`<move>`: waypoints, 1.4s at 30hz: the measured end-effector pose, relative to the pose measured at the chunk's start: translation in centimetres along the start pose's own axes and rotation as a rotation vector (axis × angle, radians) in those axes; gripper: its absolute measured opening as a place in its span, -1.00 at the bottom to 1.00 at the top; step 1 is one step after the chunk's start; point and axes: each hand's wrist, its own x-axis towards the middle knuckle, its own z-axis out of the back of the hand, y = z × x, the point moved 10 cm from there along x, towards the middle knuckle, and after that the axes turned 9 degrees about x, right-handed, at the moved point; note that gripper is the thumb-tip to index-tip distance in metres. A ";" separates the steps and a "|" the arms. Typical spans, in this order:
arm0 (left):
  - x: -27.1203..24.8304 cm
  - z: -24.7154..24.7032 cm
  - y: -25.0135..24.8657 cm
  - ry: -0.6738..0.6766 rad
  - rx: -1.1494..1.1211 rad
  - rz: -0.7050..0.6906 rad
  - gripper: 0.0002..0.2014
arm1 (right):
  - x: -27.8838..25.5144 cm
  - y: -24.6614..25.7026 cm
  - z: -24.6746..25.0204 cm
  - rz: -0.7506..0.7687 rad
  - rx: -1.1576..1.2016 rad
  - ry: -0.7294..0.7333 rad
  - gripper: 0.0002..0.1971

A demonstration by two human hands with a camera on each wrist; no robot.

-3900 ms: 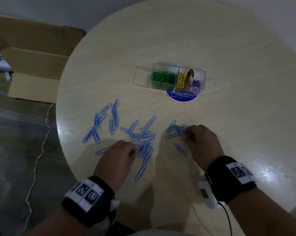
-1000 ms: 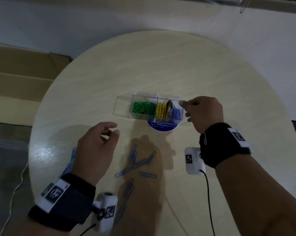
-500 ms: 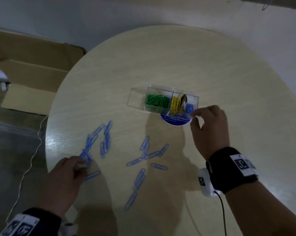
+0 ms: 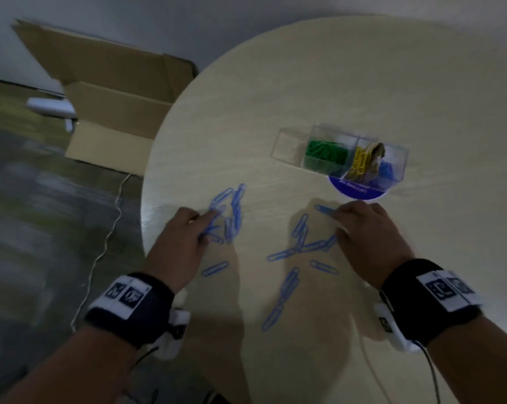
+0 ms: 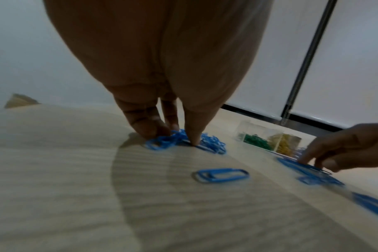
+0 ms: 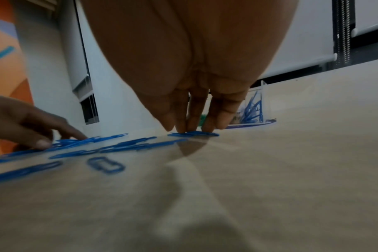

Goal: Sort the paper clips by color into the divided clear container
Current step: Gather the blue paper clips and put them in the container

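Observation:
Loose blue paper clips (image 4: 300,243) lie scattered on the round pale table (image 4: 363,83). My left hand (image 4: 211,227) pinches a small heap of blue clips (image 5: 177,139) between fingers (image 5: 147,126) and thumb, near the table's left edge. My right hand (image 4: 336,223) presses straight fingertips (image 6: 214,122) onto one flat blue clip (image 6: 194,134), just in front of the container. The divided clear container (image 4: 287,144) holds green clips (image 4: 326,154), yellow clips (image 4: 361,164) and blue clips (image 4: 387,170); its leftmost compartment looks empty.
A blue round disc (image 4: 360,191) lies under the container's near right corner. An open cardboard box (image 4: 109,112) and a white cable (image 4: 106,228) are on the floor to the left. The table edge (image 4: 143,217) runs close by my left hand.
My right hand has come back from the container's blue compartment down to the loose clips. My left hand has slid from the table's left edge up onto the left heap of clips.

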 end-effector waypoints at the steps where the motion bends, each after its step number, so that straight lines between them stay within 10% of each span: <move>1: 0.2 -0.3 -0.8 0.013 -0.011 -0.038 -0.53 | -0.5 0.7 -0.2 0.025 0.019 -0.002 -0.68; 8: -0.5 0.3 -5.5 0.010 -0.322 -0.114 -0.64 | -3.6 3.3 -0.1 0.063 0.250 -0.043 -0.66; 12: -3.2 0.3 -1.9 0.011 -0.095 -0.012 -0.65 | -4.9 1.9 -1.6 -0.099 0.172 0.035 -0.44; 21: -3.7 -1.8 -2.2 0.128 -0.065 -0.039 -0.80 | -3.7 0.5 -1.3 -0.182 0.229 0.003 -0.91; 29: -0.3 0.0 -0.9 0.014 -0.310 0.270 -0.78 | -3.1 -0.9 0.0 -0.357 0.293 -0.057 -0.88; 36: -0.1 -1.4 -7.2 0.074 0.040 0.148 -0.62 | -2.9 2.6 -2.4 -0.360 0.196 0.131 -0.56; 42: -1.5 -2.5 -10.3 0.070 0.104 -0.038 -0.86 | -3.8 3.6 -2.7 -0.230 0.140 0.162 -0.77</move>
